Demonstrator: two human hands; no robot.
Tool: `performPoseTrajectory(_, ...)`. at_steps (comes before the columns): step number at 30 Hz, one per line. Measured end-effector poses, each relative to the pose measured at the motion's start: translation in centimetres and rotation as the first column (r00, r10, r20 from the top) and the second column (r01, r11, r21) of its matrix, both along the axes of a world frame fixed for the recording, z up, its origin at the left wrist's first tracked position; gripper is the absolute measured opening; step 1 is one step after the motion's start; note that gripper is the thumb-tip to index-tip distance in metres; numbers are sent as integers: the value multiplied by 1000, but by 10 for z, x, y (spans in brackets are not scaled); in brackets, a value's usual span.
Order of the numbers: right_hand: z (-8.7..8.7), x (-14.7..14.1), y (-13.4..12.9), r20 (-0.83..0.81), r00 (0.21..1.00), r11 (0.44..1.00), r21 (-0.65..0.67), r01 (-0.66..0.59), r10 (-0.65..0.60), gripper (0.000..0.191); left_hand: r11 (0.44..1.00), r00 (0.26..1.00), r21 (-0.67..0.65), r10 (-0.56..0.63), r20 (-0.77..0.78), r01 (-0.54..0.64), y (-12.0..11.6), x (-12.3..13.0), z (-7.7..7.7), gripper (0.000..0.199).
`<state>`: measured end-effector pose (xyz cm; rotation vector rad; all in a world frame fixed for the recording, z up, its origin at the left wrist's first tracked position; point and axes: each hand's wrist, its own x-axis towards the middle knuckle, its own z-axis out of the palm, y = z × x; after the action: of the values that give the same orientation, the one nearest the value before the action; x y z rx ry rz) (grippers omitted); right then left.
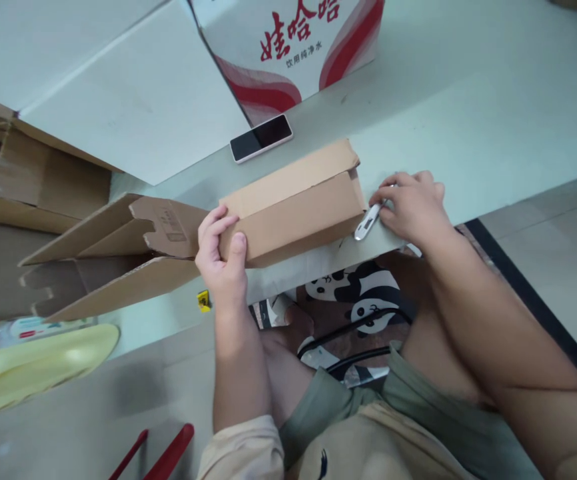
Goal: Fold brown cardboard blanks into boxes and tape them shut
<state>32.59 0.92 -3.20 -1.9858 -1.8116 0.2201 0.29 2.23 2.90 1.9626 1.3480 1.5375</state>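
**Left hand on a closed carton, cutter at its right end**

Your left hand [222, 250] clasps the near-left end of a long brown carton [296, 217], thumb on the side facing you and fingers over the top. That carton lies slantwise on the pale table [468, 127], near its front edge; its long top panel is folded down, so its contents are hidden. Your right hand [411, 203] is just beyond the other end, its grip pinching a small silver-white cutter [367, 223] between thumb and fingers, the cutter's lower end pointing down toward the table edge.

Left of your left hand stands an open carton [123, 280], its flaps spread and its mouth turned away to the left, the inner walls showing. Your hand hides whether the two cartons touch.

Behind them, a white box [288, 53] with red lettering shows only its printed side; you cannot tell what it holds. Another brown carton [58, 163], flaps apart, sits at the far left beside a large white panel [133, 93]. A bottle [6, 337] with a red cap lies at the left edge, its contents unclear. A phone [261, 139] rests behind the closed carton, and a small yellow item [203, 301] lies near your left wrist.
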Motion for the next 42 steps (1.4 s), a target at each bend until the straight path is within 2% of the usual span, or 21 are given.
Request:
performPoseTrajectory(4, 12, 0, 2, -80, 996, 999, 13, 47, -46, 18, 1000, 998, -24, 15, 55, -13, 4, -5, -3, 27)
performPoseTrajectory(7, 21, 0, 1, -171, 970, 975, 111, 192, -171, 20, 1000, 988, -30, 7, 157, -2, 9, -10, -7, 27)
performPoseTrajectory(9, 24, -2, 0, -211, 957, 957, 169, 235, -198, 20, 999, 977, -34, 10, 212, -3, 11, -11, -9, 28)
performPoseTrajectory(12, 26, -10, -1, -197, 977, 974, 189, 124, -86, 23, 999, 969, -45, 40, 246, -29, 14, -9, -10, 29)
performPoseTrajectory(17, 27, -22, -2, -62, 988, 990, 24, -139, 140, 32, 997, 959, -54, 72, 274, -60, 13, -5, -8, 24)
performPoseTrajectory(21, 26, -28, -5, 71, 976, 979, 6, -206, 205, 33, 995, 938, -71, 89, 336, -68, 12, -2, -6, 18)
performPoseTrajectory(23, 24, -30, -6, 66, 971, 973, -14, -231, 231, 30, 994, 931, -88, 97, 351, -71, 11, -2, -6, 18)
performPoseTrajectory(25, 22, -32, -4, -35, 974, 974, -34, -225, 223, 23, 989, 931, -114, 126, 343, -92, 11, -4, -6, 18)
performPoseTrajectory(27, 22, -35, -3, -211, 956, 977, -13, -211, 203, 24, 982, 925, -145, 167, 342, -124, 11, -7, -7, 23)
performPoseTrajectory(30, 27, -41, -2, -434, 870, 971, 146, -187, 233, 30, 965, 899, -251, 177, 401, -78, 9, -9, -5, 37)
performPoseTrajectory(32, 35, -46, -3, -511, 818, 953, 267, -142, 265, 33, 929, 873, -366, 134, 468, 54, 5, -4, -3, 44)
performPoseTrajectory(34, 46, -53, -6, -554, 774, 928, 355, -116, 308, 42, 859, 836, -465, 86, 542, 213, 1, 6, -1, 49)
performPoseTrajectory(36, 59, -58, -11, -556, 748, 902, 411, -133, 363, 48, 800, 800, -512, 68, 597, 314, -3, 18, -2, 56)
performPoseTrajectory(40, 80, -64, -20, -484, 757, 865, 456, -210, 439, 39, 745, 767, -578, 140, 626, 335, -6, 28, -10, 72)
performPoseTrajectory(42, 85, -65, -25, -457, 759, 853, 460, -246, 465, 36, 668, 759, -646, 185, 624, 368, -7, 27, -12, 71)
